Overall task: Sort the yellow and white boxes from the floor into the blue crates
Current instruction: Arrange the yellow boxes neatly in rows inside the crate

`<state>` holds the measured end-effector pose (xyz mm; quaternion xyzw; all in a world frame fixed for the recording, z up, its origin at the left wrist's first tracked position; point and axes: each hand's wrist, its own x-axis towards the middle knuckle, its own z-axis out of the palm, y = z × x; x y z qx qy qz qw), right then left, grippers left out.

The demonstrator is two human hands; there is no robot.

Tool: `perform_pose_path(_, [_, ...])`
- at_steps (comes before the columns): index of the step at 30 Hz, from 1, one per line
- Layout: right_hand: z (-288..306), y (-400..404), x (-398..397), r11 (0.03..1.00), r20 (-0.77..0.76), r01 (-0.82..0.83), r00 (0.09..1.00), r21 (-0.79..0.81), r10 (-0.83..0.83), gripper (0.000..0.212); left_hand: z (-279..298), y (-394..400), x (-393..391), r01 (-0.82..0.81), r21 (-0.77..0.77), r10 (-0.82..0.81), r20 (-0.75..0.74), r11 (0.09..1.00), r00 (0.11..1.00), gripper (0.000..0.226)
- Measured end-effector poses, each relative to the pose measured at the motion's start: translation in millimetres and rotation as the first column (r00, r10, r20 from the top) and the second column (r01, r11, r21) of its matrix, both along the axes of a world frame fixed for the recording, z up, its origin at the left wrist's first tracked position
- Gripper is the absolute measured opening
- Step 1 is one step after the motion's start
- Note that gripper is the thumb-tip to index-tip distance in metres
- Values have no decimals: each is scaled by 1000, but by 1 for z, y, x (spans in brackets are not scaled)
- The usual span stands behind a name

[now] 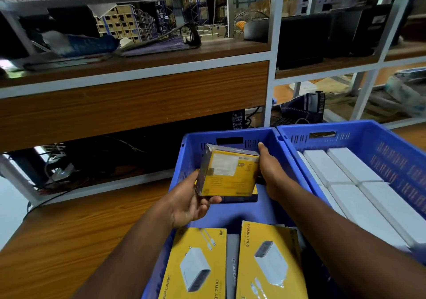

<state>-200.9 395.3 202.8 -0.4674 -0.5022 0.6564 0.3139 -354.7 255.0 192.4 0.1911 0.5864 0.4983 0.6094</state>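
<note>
Right hand (268,172) fingers behind yellow box (229,172)

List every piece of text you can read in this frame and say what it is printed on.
"THUMBY TRIO": side of the right yellow box lying in the left blue crate.
"1M", partial "BY TRIO" and "APCARE": left yellow box.
Label on the held yellow box: too blurred.
Print on the right crate wall: unreadable.
</note>
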Motion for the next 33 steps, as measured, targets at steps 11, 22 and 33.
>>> perform_pose_path(11, [-19,-24,-19,893,69,-345,923,-289,379,26,-17,8,1,-157,135,192,-300,978,934,47])
perform_pose_path(22, [-57,10,-53,989,202,-69,975,-134,95,39,-6,4,-7,-13,424,408,-861,906,303,27])
perform_pose_path(33, [-73,3,-84,977,343,-178,916,-115,207,45,-9,5,-10,-97,401,410,-862,911,298,31])
